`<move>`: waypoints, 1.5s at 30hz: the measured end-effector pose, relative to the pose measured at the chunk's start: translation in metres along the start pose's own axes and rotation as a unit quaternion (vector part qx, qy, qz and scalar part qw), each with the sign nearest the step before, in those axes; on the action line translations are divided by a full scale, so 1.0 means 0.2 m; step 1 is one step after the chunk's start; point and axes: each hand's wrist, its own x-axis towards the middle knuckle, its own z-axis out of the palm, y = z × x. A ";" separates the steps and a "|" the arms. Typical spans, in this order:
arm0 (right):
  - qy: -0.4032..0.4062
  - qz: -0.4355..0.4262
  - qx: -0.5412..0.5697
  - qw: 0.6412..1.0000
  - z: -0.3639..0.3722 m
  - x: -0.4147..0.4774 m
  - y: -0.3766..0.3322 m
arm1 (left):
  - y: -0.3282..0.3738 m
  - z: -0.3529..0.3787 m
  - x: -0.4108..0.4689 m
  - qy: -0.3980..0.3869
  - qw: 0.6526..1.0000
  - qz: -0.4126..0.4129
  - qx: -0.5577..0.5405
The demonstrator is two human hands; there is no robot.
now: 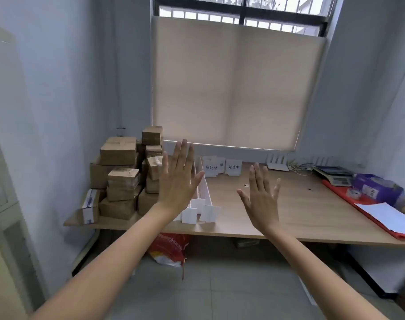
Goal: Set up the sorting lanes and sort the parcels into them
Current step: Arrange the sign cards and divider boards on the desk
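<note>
a light wooden table (300, 204) stands under a beige roller blind (231, 88) in a pale blue-walled corner. the left hand (178, 181) and right hand (262, 199) are raised before it, fingers straight and spread, holding nothing. brown cardboard parcels (118, 181) are stacked at the table's left end; long white divider boards (206, 190) lie just beside them, and white label cards (233, 167) stand near the back edge.
</note>
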 end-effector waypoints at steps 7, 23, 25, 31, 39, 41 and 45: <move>-0.017 0.015 -0.011 1.000 0.21 0.21 0.26 | 0.12 0.33 0.19 -0.006 1.000 -0.004 0.000; -0.030 0.015 0.015 0.999 0.49 0.40 0.61 | 0.27 0.69 0.40 -0.051 0.998 -0.022 -0.021; -0.029 0.019 0.020 0.999 0.53 0.42 0.65 | 0.26 0.75 0.42 -0.055 0.998 -0.029 -0.015; -0.047 0.028 0.024 0.998 0.68 0.47 0.75 | 0.27 0.91 0.47 -0.070 0.996 -0.050 -0.018; -0.077 0.025 0.036 0.996 0.96 0.67 0.77 | 0.18 1.20 0.60 -0.076 0.995 -0.063 -0.008; -0.084 0.026 0.039 0.995 1.07 0.75 0.77 | 0.14 1.31 0.66 -0.078 0.995 -0.064 -0.002; -0.097 0.031 0.043 0.994 1.32 0.96 0.76 | 0.03 1.58 0.81 -0.111 0.992 -0.054 0.026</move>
